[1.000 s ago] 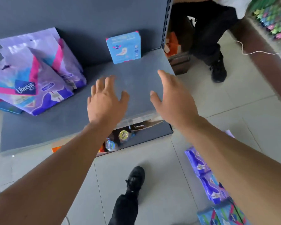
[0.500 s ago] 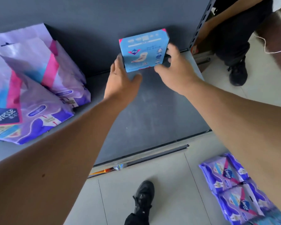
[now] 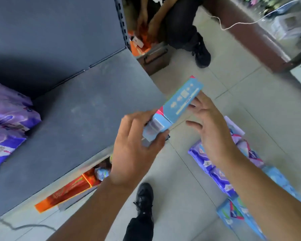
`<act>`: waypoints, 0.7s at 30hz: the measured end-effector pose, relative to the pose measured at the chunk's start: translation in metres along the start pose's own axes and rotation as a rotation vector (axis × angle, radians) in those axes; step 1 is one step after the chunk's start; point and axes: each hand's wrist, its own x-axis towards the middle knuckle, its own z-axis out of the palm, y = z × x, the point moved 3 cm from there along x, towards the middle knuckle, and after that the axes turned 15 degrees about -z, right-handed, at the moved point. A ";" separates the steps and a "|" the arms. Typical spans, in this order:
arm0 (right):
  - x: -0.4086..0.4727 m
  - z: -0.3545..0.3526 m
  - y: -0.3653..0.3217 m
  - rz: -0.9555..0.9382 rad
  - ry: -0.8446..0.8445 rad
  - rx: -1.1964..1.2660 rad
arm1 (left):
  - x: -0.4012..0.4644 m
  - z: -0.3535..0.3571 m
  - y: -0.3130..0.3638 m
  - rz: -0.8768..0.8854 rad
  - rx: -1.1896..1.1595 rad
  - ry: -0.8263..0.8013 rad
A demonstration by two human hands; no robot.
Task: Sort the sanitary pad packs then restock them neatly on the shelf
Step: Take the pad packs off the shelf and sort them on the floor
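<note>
Now, sorting step. Grey shelf (image 3: 76,108) fills 9–12 o'clock; purple packs (image 3: 9,122) stacked at 9 o'clock on it. More purple and blue packs on floor (image 3: 221,171) at 4 o'clock. Blue box (image 3: 177,106) at centre, off shelf, held over shelf's front corner. Left hand (image 3: 134,150) grips its near end; right hand (image 3: 210,129) spread, fingertips touching far end. Next, likely: set box with matching blue packs; needs firm hold, steady lowering.

Grey shelf (image 3: 87,108) with purple packs (image 3: 9,122) at left.
</note>
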 end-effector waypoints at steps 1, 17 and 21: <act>-0.016 -0.021 0.002 0.027 0.019 -0.023 | -0.013 0.013 0.013 0.001 -0.013 -0.011; -0.318 -0.304 0.016 0.384 0.614 0.119 | -0.265 0.208 0.149 -0.037 -0.082 -0.453; -0.379 -0.337 0.037 0.493 0.577 0.237 | -0.301 0.250 0.142 -0.556 -0.132 -0.967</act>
